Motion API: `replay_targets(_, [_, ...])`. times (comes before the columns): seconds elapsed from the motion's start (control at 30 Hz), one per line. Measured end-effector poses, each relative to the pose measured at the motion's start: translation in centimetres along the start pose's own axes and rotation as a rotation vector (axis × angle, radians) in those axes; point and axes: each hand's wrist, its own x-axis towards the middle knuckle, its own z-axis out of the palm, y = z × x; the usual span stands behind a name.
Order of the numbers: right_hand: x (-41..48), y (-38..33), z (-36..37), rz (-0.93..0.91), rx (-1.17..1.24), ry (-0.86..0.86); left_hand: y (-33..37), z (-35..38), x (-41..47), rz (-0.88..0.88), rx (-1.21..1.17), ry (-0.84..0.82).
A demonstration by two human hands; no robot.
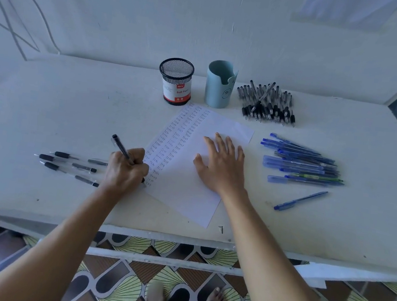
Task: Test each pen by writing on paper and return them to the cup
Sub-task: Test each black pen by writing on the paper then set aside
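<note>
My left hand (126,169) grips a black pen (120,146) with its tip down at the left edge of a white sheet of paper (192,199). Columns of small handwritten words run down the sheet's left part. My right hand (222,164) lies flat on the paper with fingers spread. At the back stand a black mesh cup (175,81) and a light blue cup (219,84); no pens show above either rim.
Three black pens (67,164) lie left of my left hand. A heap of black pens (267,103) sits at the back right. Several blue pens (300,162) lie right of the paper, one blue pen (300,201) apart. The table's front edge (182,237) is close.
</note>
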Motion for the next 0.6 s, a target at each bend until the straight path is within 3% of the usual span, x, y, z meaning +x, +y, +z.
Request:
replay_targets(0.5, [0.00, -0.02, 0.01, 0.007, -0.005, 0.000, -0.78, 0.36, 0.21, -0.033, -0.009, -0.013])
replay_targets(0.6, [0.05, 0.09, -0.09, 0.006, 0.003, -0.020, -0.77, 0.13, 0.58, -0.104, -0.114, 0.039])
